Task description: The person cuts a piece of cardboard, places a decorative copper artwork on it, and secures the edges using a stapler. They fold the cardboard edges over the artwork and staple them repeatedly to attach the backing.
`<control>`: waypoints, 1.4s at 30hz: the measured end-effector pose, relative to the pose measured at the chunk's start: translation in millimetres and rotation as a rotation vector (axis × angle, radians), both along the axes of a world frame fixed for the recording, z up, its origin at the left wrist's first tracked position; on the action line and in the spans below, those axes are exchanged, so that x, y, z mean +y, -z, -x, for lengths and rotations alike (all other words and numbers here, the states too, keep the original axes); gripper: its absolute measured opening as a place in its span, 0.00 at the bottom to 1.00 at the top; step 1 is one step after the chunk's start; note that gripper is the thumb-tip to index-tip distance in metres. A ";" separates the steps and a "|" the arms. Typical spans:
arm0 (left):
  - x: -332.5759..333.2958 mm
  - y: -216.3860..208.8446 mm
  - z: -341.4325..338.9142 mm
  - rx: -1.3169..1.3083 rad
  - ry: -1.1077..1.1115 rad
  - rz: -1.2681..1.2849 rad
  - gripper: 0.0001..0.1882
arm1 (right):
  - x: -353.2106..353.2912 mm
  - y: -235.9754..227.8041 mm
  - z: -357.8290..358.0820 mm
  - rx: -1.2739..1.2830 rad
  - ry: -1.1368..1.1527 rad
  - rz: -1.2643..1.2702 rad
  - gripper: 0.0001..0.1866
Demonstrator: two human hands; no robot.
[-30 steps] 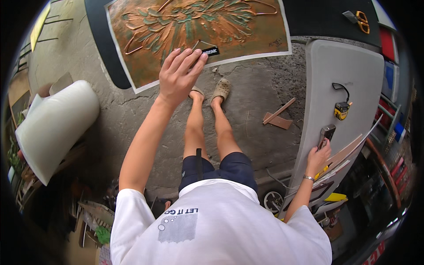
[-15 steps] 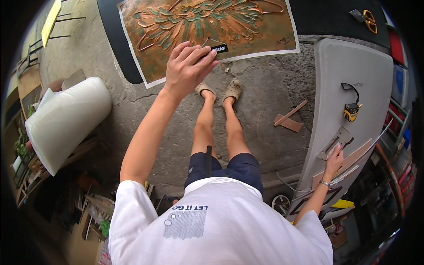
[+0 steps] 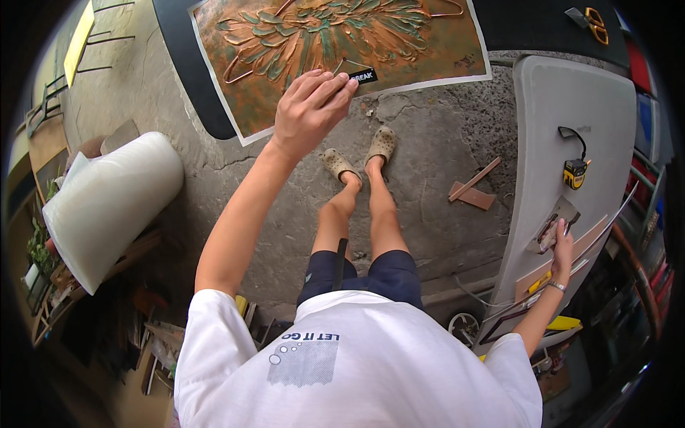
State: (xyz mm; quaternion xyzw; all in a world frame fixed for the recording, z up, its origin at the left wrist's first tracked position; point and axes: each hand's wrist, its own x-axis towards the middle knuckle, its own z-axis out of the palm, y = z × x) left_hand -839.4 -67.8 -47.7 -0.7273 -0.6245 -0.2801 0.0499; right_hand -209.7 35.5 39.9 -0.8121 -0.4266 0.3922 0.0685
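Workshop floor of cracked concrete (image 3: pixel 442 242), with a black table (image 3: pixel 539 25) ahead and a grey table (image 3: pixel 571 100) at right.
From where I stand: the relief painting (image 3: pixel 314 50) lies on the black table; the left hand (image 3: pixel 314 107) bends over the black tag (image 3: pixel 367 75), its grip hidden. The right hand (image 3: pixel 563 250) grips a flat metal tool (image 3: pixel 557 220) over the grey table, near a tape measure (image 3: pixel 575 173), crowded by propped boards (image 3: pixel 591 234). Wood offcuts (image 3: pixel 474 197) and a pale roll (image 3: pixel 118 200) flank the legs.
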 end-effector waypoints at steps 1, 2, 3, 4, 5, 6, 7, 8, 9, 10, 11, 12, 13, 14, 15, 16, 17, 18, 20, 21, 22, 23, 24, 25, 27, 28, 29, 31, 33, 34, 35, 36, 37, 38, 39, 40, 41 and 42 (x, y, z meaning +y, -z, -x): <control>-0.9 0.3 0.4 0.000 0.004 0.005 0.24 | 3.9 -6.7 4.4 0.031 0.026 0.080 0.23; -1.3 0.8 1.0 0.002 0.000 0.008 0.23 | 0.3 -14.9 23.2 -0.072 -0.115 -0.030 0.23; 0.0 -1.6 1.2 0.003 0.013 0.009 0.23 | -11.4 -21.5 56.4 -0.170 -0.262 -0.140 0.23; 3.3 -1.6 2.2 0.003 0.011 0.003 0.22 | -26.1 -23.9 88.6 -0.269 -0.405 -0.245 0.24; 3.2 -0.1 2.2 0.003 0.012 -0.006 0.22 | -45.0 -17.2 111.9 -0.326 -0.445 -0.417 0.24; -0.5 1.4 2.8 0.002 0.005 -0.012 0.22 | -59.0 -16.3 143.2 -0.310 -0.475 -0.333 0.22; -2.6 -0.1 2.0 -0.008 -0.001 -0.030 0.21 | -71.5 -5.4 179.8 -0.240 -0.494 -0.362 0.20; -1.2 -1.2 1.0 -0.013 -0.002 -0.022 0.21 | -84.2 9.0 221.5 -0.102 -0.525 -0.422 0.17; 0.3 -2.0 -0.8 -0.015 0.008 -0.022 0.21 | -95.0 23.9 262.9 0.048 -0.567 -0.504 0.15; 0.4 1.3 -1.3 -0.019 0.007 -0.020 0.21 | -98.1 39.3 300.9 0.172 -0.632 -0.566 0.13; 0.1 5.5 -2.6 -0.015 0.003 -0.033 0.21 | -99.6 54.3 335.3 0.270 -0.689 -0.609 0.11; -3.2 6.8 -4.2 -0.013 0.002 -0.036 0.21 | -103.3 66.1 362.5 0.259 -0.802 -0.630 0.11; -3.6 6.4 -3.5 -0.011 -0.002 -0.040 0.21 | -104.7 82.2 384.4 0.272 -0.823 -0.636 0.12; -4.8 6.1 -3.7 0.000 -0.013 -0.043 0.21 | -105.0 98.5 399.6 0.295 -0.850 -0.644 0.13; -3.9 10.6 -2.5 0.014 -0.009 -0.083 0.22 | -105.1 115.1 410.3 0.358 -0.849 -0.713 0.13; -3.8 10.9 -1.3 0.030 0.002 -0.095 0.22 | -105.6 130.9 418.7 0.420 -0.847 -0.781 0.14; -4.0 8.9 -1.3 0.048 0.011 -0.110 0.22 | -103.9 146.2 424.8 0.484 -0.846 -0.853 0.15; -6.1 8.4 -2.2 0.064 0.013 -0.123 0.22 | -101.4 155.5 428.5 0.509 -0.862 -0.887 0.15; -6.8 15.0 -2.3 0.089 0.022 -0.213 0.21 | -95.3 173.3 434.7 0.558 -0.886 -0.959 0.15; -5.7 18.8 -1.8 0.098 0.035 -0.260 0.21 | -94.6 189.5 435.2 0.580 -0.864 -1.024 0.18; -2.9 21.0 -0.8 0.122 0.037 -0.288 0.21 | -89.9 199.8 436.9 0.597 -0.877 -1.060 0.20; -0.2 25.9 -1.2 0.136 0.046 -0.318 0.21 | -85.4 206.5 436.3 0.602 -0.887 -1.093 0.21; 0.5 27.8 -1.4 0.155 0.047 -0.353 0.21 | -82.0 212.0 436.9 0.595 -0.905 -1.133 0.22; 2.8 31.5 0.1 0.191 0.058 -0.396 0.21 | -78.9 218.5 437.9 0.586 -0.915 -1.173 0.23; 3.6 33.3 2.0 0.238 0.067 -0.447 0.21 | -71.9 225.8 441.9 0.560 -0.935 -1.270 0.24; 3.9 35.4 1.2 0.246 0.066 -0.461 0.21 | -69.8 227.3 443.6 0.553 -0.930 -1.293 0.23; 3.2 36.5 0.7 0.252 0.065 -0.472 0.21 | -68.9 227.2 445.1 0.543 -0.927 -1.314 0.22; 2.6 37.4 -1.3 0.254 0.051 -0.472 0.21 | -70.2 226.2 447.2 0.547 -0.894 -1.300 0.19; 0.9 38.1 -1.4 0.258 0.029 -0.466 0.22 | -73.3 223.3 448.7 0.551 -0.878 -1.292 0.17; 0.5 39.0 -1.4 0.257 0.027 -0.471 0.22 | -74.1 221.3 449.2 0.551 -0.870 -1.292 0.15; -0.3 40.2 -1.8 0.257 0.027 -0.470 0.22 | -75.8 219.0 449.2 0.552 -0.868 -1.298 0.15; -0.9 39.9 -2.3 0.258 0.026 -0.468 0.22 | -76.9 216.5 449.1 0.553 -0.867 -1.304 0.14; -2.4 37.7 -2.7 0.258 0.024 -0.465 0.21 | -77.6 213.8 449.1 0.554 -0.864 -1.310 0.13; -3.6 38.3 -3.2 0.256 0.022 -0.458 0.22 | -78.7 212.6 448.3 0.543 -0.872 -1.305 0.13; -4.0 38.6 -3.3 0.254 0.019 -0.451 0.22 | -79.3 210.6 447.7 0.533 -0.880 -1.299 0.12; -4.1 39.0 -3.2 0.252 0.016 -0.444 0.22 | -79.5 209.0 447.5 0.522 -0.888 -1.294 0.12; -3.9 39.6 -2.7 0.280 0.022 -0.462 0.19 | -80.1 209.6 448.3 0.541 -0.870 -1.294 0.11; -2.8 40.5 -1.6 0.306 0.028 -0.481 0.16 | -80.0 211.2 449.9 0.560 -0.851 -1.295 0.11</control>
